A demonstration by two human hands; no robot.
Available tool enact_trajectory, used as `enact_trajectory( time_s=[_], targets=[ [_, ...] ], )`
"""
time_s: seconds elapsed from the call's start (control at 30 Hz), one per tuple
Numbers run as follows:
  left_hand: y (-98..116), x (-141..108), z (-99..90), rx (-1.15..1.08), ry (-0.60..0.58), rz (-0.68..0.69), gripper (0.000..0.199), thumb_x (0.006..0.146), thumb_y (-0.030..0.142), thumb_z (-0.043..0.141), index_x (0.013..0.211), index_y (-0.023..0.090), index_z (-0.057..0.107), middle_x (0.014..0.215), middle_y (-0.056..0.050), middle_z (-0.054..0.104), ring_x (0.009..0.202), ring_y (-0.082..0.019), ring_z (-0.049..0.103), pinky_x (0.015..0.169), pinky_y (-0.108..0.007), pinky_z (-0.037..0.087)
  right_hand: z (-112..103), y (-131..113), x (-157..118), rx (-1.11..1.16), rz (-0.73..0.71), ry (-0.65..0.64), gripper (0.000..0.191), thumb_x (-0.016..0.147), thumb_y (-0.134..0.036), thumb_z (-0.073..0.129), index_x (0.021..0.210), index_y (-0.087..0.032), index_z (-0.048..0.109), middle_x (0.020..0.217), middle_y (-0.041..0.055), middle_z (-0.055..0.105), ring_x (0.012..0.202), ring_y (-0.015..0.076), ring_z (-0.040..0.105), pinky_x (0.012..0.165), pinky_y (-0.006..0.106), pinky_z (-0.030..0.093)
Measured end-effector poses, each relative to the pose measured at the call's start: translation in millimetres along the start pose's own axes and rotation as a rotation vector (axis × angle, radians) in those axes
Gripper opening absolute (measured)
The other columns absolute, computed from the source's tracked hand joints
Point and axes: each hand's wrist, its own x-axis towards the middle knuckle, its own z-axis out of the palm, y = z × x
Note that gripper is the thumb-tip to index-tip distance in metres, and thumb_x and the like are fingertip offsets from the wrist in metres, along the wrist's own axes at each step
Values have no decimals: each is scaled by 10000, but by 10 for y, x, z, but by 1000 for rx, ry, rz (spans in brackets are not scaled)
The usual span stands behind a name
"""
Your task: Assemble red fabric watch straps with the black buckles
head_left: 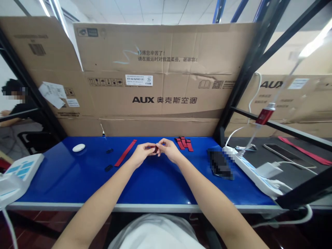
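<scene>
Both hands meet over the middle of the blue table (pixel 155 186). My left hand (pixel 144 153) and my right hand (pixel 167 149) are closed with fingertips together around a small dark red piece (pixel 156 149), mostly hidden by the fingers. Just left of my left hand lies a flat red strap (pixel 126 153). Two black buckles, one upper (pixel 110 151) and one lower (pixel 108 167), rest farther left. Behind and right of my right hand is a group of red straps with black parts (pixel 184 143).
A white oval object (pixel 79 148) lies at the left. White power strips stand at the left (pixel 24 173) and right (pixel 255 174). A black pixelated object (pixel 220 164) is at the right. Cardboard (pixel 155 114) backs the table; a person (pixel 22 100) sits far left.
</scene>
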Motion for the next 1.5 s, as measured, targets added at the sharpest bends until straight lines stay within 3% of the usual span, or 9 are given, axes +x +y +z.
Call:
enact_trajectory(
  time_s=[0.1, 0.23, 0.4, 0.7, 1.0, 1.13, 1.23, 1.37, 1.5],
  targets=[
    [65, -15, -41, -3, -27, 6, 368, 648, 308, 841, 949, 137, 718, 918, -78, 718, 800, -168, 671, 802, -350, 554, -112, 9, 11, -280, -116, 71, 100, 811, -280, 555, 879, -212, 582, 846, 38, 626, 802, 190, 594, 764, 348, 466],
    [130, -15, -132, 69, -98, 17, 347, 660, 302, 827, 954, 148, 723, 922, -85, 713, 817, -172, 659, 752, -305, 532, -201, 106, -2, -817, -126, 3, 465, 738, -61, 542, 1145, -270, 624, 1304, 77, 507, 1190, 265, 442, 972, 425, 349],
    [178, 30, -261, 120, -74, 35, 366, 655, 328, 820, 965, 151, 741, 923, -106, 728, 789, -179, 655, 737, -301, 522, -211, 196, 7, -1003, 20, 1, 300, 770, -133, 620, 1042, -243, 681, 1173, 112, 546, 1117, 303, 444, 924, 439, 347],
    [157, 139, -608, 309, 148, 23, 351, 611, 335, 830, 904, 156, 754, 797, -80, 727, 655, -163, 630, 732, -335, 511, -474, 342, 157, -614, 135, 23, 277, 639, -71, 737, 881, -192, 678, 864, 21, 639, 779, 142, 584, 763, 283, 461],
    [74, 182, -644, 530, 212, -67, 107, 606, 183, 783, 671, 153, 704, 543, -29, 652, 519, -165, 606, 593, -290, 479, -468, 204, 91, -725, 263, 158, 235, 563, -179, 819, 595, -197, 587, 546, -5, 562, 578, 161, 550, 578, 269, 385],
    [56, 177, -572, 547, 169, -12, 159, 642, 260, 783, 721, 159, 690, 607, -19, 660, 555, -150, 597, 583, -266, 467, -380, 47, 41, -736, 175, 274, 142, 665, -148, 691, 760, -205, 602, 618, -12, 581, 612, 150, 546, 585, 249, 372],
    [57, 150, -457, 386, 114, 13, 248, 680, 345, 778, 802, 161, 664, 713, -30, 677, 587, -134, 591, 539, -236, 438, -251, -67, 17, -463, 75, 220, 165, 717, -196, 623, 878, -215, 596, 603, -39, 571, 538, 128, 515, 536, 236, 376],
    [89, 82, -285, 13, -25, -4, 309, 736, 375, 759, 830, 171, 547, 1114, -94, 684, 653, -127, 654, 546, -231, 463, -121, -158, -9, -69, 68, 14, 243, 678, -314, 719, 860, -173, 640, 662, 7, 631, 573, 133, 561, 546, 251, 411],
    [107, 36, -192, -117, -50, -28, 363, 772, 397, 747, 850, 181, 465, 1102, -107, 691, 709, -181, 715, 630, -286, 545, -107, -147, -10, -60, 22, -49, 298, 719, -365, 693, 938, -162, 685, 754, 37, 677, 653, 152, 583, 657, 303, 458]
  ],
)
